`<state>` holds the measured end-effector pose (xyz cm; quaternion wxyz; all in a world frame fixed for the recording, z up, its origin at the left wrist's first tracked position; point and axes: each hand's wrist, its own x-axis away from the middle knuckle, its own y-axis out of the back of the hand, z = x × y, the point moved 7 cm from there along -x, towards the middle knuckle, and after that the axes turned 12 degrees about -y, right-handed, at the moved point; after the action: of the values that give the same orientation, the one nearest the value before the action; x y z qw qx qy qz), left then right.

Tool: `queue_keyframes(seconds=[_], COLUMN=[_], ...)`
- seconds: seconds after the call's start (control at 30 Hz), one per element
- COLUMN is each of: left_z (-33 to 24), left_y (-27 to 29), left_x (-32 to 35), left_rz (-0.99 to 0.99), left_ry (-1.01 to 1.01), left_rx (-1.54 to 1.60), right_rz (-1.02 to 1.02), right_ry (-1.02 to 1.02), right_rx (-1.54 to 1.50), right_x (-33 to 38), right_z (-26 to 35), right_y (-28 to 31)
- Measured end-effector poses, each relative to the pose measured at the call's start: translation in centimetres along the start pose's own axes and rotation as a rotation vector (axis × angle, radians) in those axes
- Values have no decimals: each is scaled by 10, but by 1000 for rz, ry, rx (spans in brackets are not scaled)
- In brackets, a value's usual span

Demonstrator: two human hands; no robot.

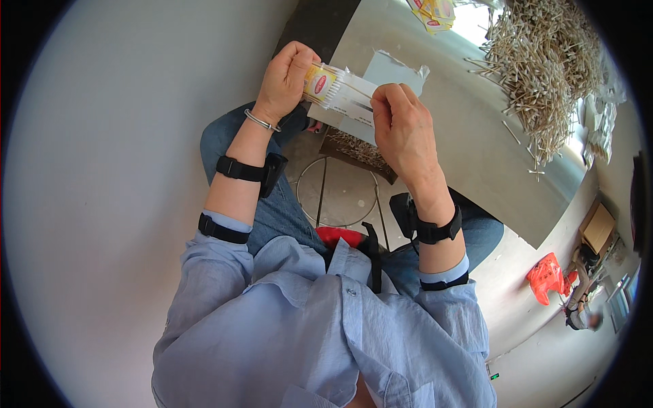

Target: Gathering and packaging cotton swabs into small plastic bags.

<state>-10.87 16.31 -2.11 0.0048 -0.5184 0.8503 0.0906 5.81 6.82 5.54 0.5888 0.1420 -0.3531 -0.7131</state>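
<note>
My left hand is closed around a small clear packet of cotton swabs with a yellow and white label; the white tips point toward my right hand. My right hand is closed in a pinch beside the packet's open end. A thin stick, seemingly a single cotton swab, runs from its fingertips toward the packet. The fingertips are partly hidden. Beneath the hands, a white printed sheet and a pale blue-grey piece lie at the table's edge.
A large heap of loose cotton swabs covers the right of the metal table. Yellow label cards lie at the far side. Below the table edge is a box of swabs. A red bag and a person are at right.
</note>
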Motion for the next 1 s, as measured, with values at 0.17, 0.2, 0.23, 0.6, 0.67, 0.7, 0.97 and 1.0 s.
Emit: queue_keyframes(seconds=[0.17, 0.2, 0.23, 0.6, 0.67, 0.7, 0.97, 1.0], left_z=[0, -2, -2, -5, -3, -2, 0, 1], left_y=[1, 1, 0, 0, -1, 1, 3, 3], left_x=[0, 0, 0, 0, 0, -1, 0, 0], left_rz=[8, 11, 15, 22, 16, 0, -7, -9], left_ry=[-8, -14, -20, -10, -4, -16, -31, -21], left_rx=[-36, -41, -46, -70, -72, -78, -73, -69], right_rz=[7, 10, 10, -24, -46, -67, 98, 135], right_ry=[12, 17, 16, 46, 25, 6, -401, -410], right_rx=[65, 67, 68, -81, -148, -217, -694, -661], right_x=[-2, -2, -3, -11, -14, -16, -13, -14], right_z=[5, 6, 5, 6, 3, 2, -39, -37], right_y=[0, 0, -1, -22, -26, -26, -30, -31])
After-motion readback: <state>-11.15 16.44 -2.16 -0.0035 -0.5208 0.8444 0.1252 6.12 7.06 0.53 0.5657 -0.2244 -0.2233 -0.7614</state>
